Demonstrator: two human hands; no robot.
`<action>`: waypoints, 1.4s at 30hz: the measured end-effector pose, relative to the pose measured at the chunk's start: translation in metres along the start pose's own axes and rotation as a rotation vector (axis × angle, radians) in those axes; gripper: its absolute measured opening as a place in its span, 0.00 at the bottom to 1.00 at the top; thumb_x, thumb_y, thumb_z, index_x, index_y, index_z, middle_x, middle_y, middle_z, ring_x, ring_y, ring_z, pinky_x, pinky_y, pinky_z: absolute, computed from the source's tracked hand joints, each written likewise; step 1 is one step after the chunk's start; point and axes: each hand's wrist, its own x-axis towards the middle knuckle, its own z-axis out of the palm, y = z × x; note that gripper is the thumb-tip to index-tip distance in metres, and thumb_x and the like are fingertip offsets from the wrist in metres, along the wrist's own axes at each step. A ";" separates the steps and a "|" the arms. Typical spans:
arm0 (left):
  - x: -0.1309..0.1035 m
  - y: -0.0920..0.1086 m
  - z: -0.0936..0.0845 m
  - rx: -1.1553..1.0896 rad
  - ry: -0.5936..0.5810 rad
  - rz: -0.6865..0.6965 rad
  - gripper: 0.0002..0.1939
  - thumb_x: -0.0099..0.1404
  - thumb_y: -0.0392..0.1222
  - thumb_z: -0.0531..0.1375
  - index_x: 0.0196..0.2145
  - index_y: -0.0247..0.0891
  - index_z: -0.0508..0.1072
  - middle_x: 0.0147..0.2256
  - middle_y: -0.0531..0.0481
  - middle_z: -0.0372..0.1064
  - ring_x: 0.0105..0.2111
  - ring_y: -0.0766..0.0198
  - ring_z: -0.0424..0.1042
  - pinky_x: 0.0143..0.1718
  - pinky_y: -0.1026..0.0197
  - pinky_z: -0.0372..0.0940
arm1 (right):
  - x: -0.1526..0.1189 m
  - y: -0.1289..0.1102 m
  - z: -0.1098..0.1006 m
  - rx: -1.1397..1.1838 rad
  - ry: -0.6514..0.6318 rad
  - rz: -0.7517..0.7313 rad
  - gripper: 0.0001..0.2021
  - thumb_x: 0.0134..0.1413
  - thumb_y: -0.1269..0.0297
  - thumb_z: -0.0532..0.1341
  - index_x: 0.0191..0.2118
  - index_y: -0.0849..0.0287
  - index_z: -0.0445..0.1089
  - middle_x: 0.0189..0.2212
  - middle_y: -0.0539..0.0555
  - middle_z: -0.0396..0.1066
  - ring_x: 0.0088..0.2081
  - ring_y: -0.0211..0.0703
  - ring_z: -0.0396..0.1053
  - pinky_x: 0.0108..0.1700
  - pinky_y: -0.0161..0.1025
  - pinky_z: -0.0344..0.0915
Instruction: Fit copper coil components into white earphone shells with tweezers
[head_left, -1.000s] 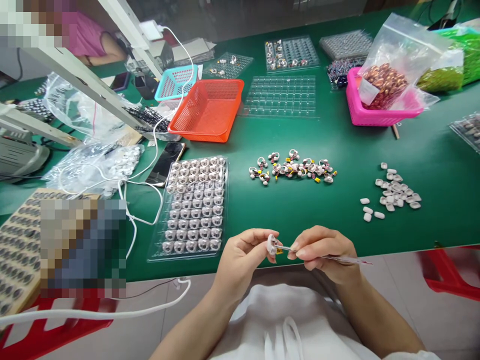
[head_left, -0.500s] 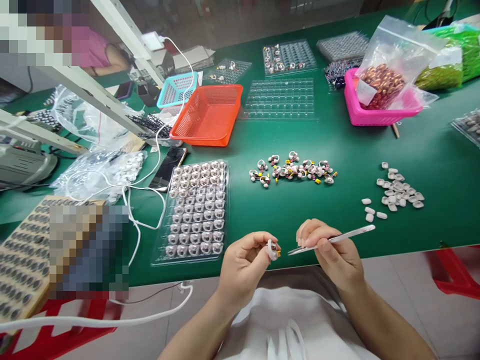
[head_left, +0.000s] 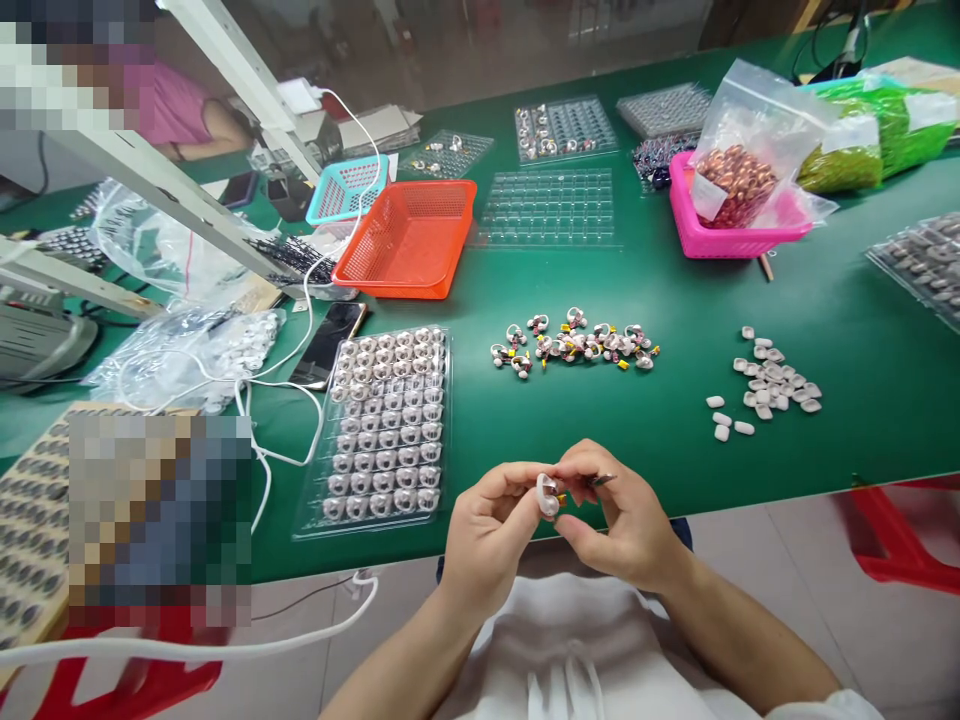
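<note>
My left hand (head_left: 491,535) pinches a small white curved part (head_left: 548,497) with a yellow tab, near the table's front edge. Close against its right side, my right hand (head_left: 619,520) is closed on the tweezers (head_left: 602,480), of which only a short piece shows; their tips are hidden. The right fingertips are at the part, but whether they grip it is unclear. Beyond the hands lies a cluster of similar white parts (head_left: 592,345) with yellow tabs. Small white caps (head_left: 776,383) are scattered to the right. A clear tray (head_left: 386,430) of shiny pieces is on the left.
An orange basket (head_left: 409,240), a turquoise basket (head_left: 346,190) and a pink basket (head_left: 739,240) with a bag of copper-coloured pieces stand farther back. A phone (head_left: 328,345) and white cables (head_left: 281,455) are left of the tray. A person (head_left: 176,110) is at the far left.
My right hand has moved left to the part in my left hand, and the tweezers have turned so that they are mostly hidden. The camera view has shifted slightly.
</note>
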 end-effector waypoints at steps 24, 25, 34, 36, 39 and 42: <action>-0.003 0.003 -0.004 0.216 -0.050 0.184 0.09 0.63 0.38 0.66 0.42 0.42 0.84 0.37 0.46 0.81 0.36 0.59 0.78 0.38 0.62 0.73 | -0.003 0.008 0.008 0.143 0.089 0.062 0.05 0.63 0.60 0.62 0.38 0.54 0.68 0.32 0.51 0.64 0.32 0.41 0.65 0.33 0.39 0.66; -0.003 0.004 -0.003 0.217 -0.063 0.188 0.09 0.64 0.37 0.66 0.42 0.42 0.84 0.36 0.46 0.81 0.35 0.59 0.78 0.38 0.63 0.73 | -0.003 0.008 0.008 0.145 0.094 0.065 0.04 0.63 0.61 0.62 0.38 0.54 0.68 0.32 0.51 0.64 0.32 0.41 0.65 0.33 0.39 0.66; -0.003 -0.001 0.000 0.230 -0.027 0.156 0.09 0.62 0.42 0.67 0.40 0.41 0.84 0.38 0.45 0.82 0.35 0.58 0.79 0.38 0.62 0.73 | 0.002 0.002 0.016 0.106 0.219 0.140 0.03 0.54 0.70 0.61 0.33 0.56 0.65 0.29 0.48 0.61 0.26 0.36 0.63 0.25 0.33 0.63; -0.003 -0.004 -0.001 0.231 -0.025 0.152 0.09 0.63 0.41 0.67 0.41 0.42 0.84 0.39 0.45 0.82 0.37 0.57 0.79 0.40 0.62 0.73 | 0.003 0.002 0.018 0.095 0.235 0.150 0.05 0.51 0.72 0.61 0.32 0.56 0.64 0.28 0.48 0.61 0.25 0.35 0.63 0.24 0.32 0.62; -0.003 -0.008 -0.002 0.232 -0.019 0.135 0.09 0.63 0.41 0.67 0.42 0.43 0.84 0.41 0.45 0.82 0.40 0.56 0.79 0.43 0.61 0.73 | 0.004 0.003 0.019 0.074 0.255 0.147 0.07 0.49 0.73 0.61 0.32 0.55 0.63 0.27 0.47 0.61 0.24 0.35 0.62 0.24 0.32 0.61; -0.004 -0.011 -0.004 0.233 0.000 0.102 0.09 0.64 0.41 0.67 0.42 0.43 0.84 0.42 0.45 0.81 0.42 0.56 0.79 0.45 0.60 0.73 | 0.004 0.005 0.018 0.044 0.265 0.121 0.07 0.47 0.74 0.60 0.31 0.55 0.62 0.26 0.47 0.60 0.24 0.35 0.60 0.24 0.32 0.60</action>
